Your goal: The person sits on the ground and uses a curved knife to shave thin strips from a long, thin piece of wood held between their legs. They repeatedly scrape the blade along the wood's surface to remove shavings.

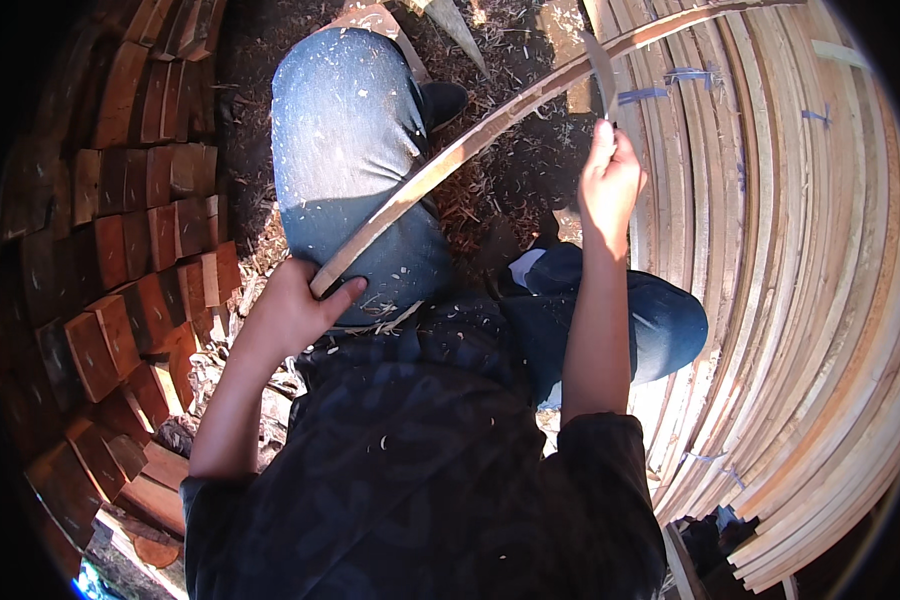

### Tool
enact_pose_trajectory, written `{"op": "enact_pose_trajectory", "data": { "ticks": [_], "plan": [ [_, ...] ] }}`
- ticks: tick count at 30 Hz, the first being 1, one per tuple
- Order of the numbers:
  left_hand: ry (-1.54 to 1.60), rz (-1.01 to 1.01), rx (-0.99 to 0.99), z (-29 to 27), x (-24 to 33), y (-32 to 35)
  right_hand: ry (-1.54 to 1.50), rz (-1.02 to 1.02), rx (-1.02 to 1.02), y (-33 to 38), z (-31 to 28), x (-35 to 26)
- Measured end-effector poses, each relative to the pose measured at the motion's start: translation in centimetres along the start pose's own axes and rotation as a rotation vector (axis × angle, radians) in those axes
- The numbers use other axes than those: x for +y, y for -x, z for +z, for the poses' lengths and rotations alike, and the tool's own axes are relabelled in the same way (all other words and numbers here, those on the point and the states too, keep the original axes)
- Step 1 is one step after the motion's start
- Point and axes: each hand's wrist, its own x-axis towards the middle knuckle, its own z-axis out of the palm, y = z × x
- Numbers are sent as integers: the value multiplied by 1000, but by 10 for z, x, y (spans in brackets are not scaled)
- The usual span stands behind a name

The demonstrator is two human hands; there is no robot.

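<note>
A long, narrow wooden strip (pixel 450 156) runs from my left thigh up toward the far right, appearing curved in this wide view. Its near end lies in my left hand (pixel 305 300), which is closed around it beside my thigh, the thumb on top. Farther off to the right, my right hand (pixel 611 182) is closed on the handle of a knife; the handle itself is mostly hidden by the fingers. The knife's blade (pixel 602 75) points away from me and crosses the strip near its far part. I cannot tell whether the edge touches the wood.
Stacked reddish-brown wood blocks (pixel 120 330) form a wall on the left. To the right lie many long pale wooden strips (pixel 770 250), some tied with blue bands (pixel 690 75). Wood shavings (pixel 500 60) cover the dark ground and dot my jeans (pixel 345 110).
</note>
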Motion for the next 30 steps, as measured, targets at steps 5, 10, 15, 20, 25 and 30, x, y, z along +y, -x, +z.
{"op": "enact_pose_trajectory", "data": {
  "ticks": [5, 10, 15, 20, 25, 30],
  "plan": [
    [-29, 21, 41, -2, 7, 0, 58, -19, -56, -13, -31, 24],
    [-2, 32, 83, 5, 3, 2, 2, -114, -199, 28, -4, -7],
    [17, 63, 76, 4, 0, -1, 166, -267, -30, 6, 3, 11],
    [25, 102, 41, 4, -6, -4, 34, 63, 20, -11, 4, 31],
    [8, 101, 41, 0, -6, -7, 70, 259, 261, -50, -70, 131],
    [-33, 52, 79, 4, -2, -2, -157, 120, -3, -13, -50, 58]
  ]
}}
